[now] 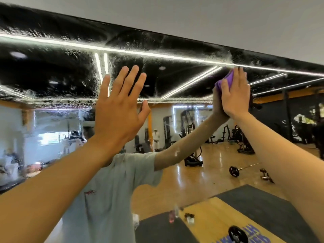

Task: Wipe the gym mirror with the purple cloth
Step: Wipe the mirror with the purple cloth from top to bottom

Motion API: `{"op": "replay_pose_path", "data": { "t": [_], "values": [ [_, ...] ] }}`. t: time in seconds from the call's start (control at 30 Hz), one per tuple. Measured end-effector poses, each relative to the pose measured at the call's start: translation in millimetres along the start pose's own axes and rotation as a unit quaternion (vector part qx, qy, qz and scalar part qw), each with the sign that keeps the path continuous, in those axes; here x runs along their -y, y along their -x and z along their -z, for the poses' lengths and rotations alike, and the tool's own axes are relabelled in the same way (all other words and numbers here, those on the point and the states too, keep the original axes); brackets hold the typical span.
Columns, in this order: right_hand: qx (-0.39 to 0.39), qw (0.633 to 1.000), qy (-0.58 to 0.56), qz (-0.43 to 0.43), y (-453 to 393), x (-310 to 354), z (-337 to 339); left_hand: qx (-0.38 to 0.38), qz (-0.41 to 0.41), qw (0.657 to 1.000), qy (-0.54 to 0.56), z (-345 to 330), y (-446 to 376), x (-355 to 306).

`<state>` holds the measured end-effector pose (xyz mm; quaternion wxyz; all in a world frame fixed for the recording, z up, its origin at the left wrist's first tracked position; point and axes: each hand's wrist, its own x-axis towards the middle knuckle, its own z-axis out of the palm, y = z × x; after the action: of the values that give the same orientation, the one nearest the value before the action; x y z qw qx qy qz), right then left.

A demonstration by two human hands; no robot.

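Cloth: I see the purple cloth [226, 82] bunched and pressed flat on the glass, high on the right, near the mirror's top edge.
Right hand: my right hand [235, 92] lies flat over the cloth, palm pinning it to the glass.
Left hand: my left hand [119, 109] is spread wide, fingers apart, holding nothing, at or near the glass; contact I cannot tell.
Mirror: the gym mirror [52, 71] carries wet streaks and droplets across its upper left.
Risk: I judge the bunched cloth could slip from under the flat palm; the bare left hand may smear prints.
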<state>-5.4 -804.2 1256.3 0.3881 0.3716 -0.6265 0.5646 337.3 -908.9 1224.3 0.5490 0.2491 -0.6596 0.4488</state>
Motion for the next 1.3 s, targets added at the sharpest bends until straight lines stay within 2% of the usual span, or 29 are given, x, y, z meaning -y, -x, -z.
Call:
{"op": "replay_pose_path", "data": {
  "t": [0.07,0.1,0.2,0.27,0.4,0.63,0.73,0.8,0.87,0.93,1.07,1.2,1.3],
  "values": [
    [0.006,1.0,-0.014,-0.017,7.8,16.1,-3.1,0.002,0.0,1.0,0.011,1.3,-1.5,-0.1],
    [0.014,1.0,-0.013,0.004,17.1,31.1,-5.7,0.004,0.0,1.0,0.017,2.2,-1.8,-0.5],
    [0.05,0.987,0.003,0.154,64.5,81.3,-20.9,0.007,-0.002,1.0,0.024,4.5,-0.2,-0.3],
    [0.057,0.976,0.004,0.209,99.7,108.4,-30.7,0.011,-0.005,1.0,0.028,6.2,-0.5,0.9],
    [0.057,0.981,-0.005,0.188,163.3,127.7,-34.6,0.026,-0.005,0.999,0.038,6.4,1.3,0.2],
    [0.057,0.995,-0.01,0.077,278.2,117.1,-42.4,0.055,-0.011,0.995,0.078,11.5,28.4,-13.6],
    [0.064,0.995,-0.016,0.076,280.8,116.2,-42.5,0.055,-0.012,0.994,0.098,15.1,84.9,-23.4],
    [0.074,0.994,-0.028,0.077,272.9,117.6,-40.0,0.073,0.013,0.994,0.085,19.9,126.2,-15.2],
    [0.075,0.994,-0.035,0.076,256.0,131.2,-39.1,0.09,-0.001,0.994,0.061,25.4,157.1,-5.3],
    [0.068,0.992,-0.028,0.103,239.2,158.2,-42.5,0.09,-0.032,0.995,0.04,28.9,168.6,-1.9],
    [0.055,0.983,-0.028,0.171,228.6,199.3,-51.1,0.09,-0.028,0.995,0.023,27.8,167.2,-2.7],
    [0.062,0.977,-0.042,0.201,236.5,168.6,-47.8,0.077,-0.028,0.995,0.054,27.5,171.5,-1.1],
    [0.044,0.99,-0.027,0.129,251.1,132.6,-44.8,0.071,-0.032,0.994,0.071,27.4,171.2,-1.4]
  ]
}}
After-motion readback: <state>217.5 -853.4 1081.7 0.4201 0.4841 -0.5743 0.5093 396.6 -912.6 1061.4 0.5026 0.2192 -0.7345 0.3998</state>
